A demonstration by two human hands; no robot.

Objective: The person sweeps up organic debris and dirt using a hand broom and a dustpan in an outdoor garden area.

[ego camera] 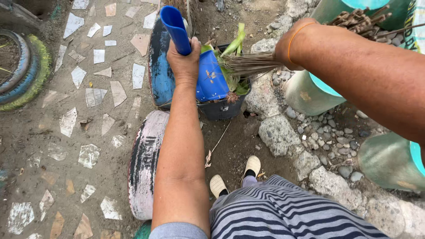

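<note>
While the left hand (185,59) wraps tight around the handle of a smooth blue plastic dustpan (211,79) tipped over a black bin (223,108), the right hand (290,44) clenches a stiff stick broom (250,64), brushing green leaves (237,44) in. Most scraps seem already inside; a few dry bits remain on the dirt ground (230,150).

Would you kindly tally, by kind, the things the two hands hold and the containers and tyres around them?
Blue dustpan, held by the left hand: 1
Stick broom, held by the right hand: 1
Black bin: 1
Painted tyres: 3
Green pots: 3
Total: 9
</note>
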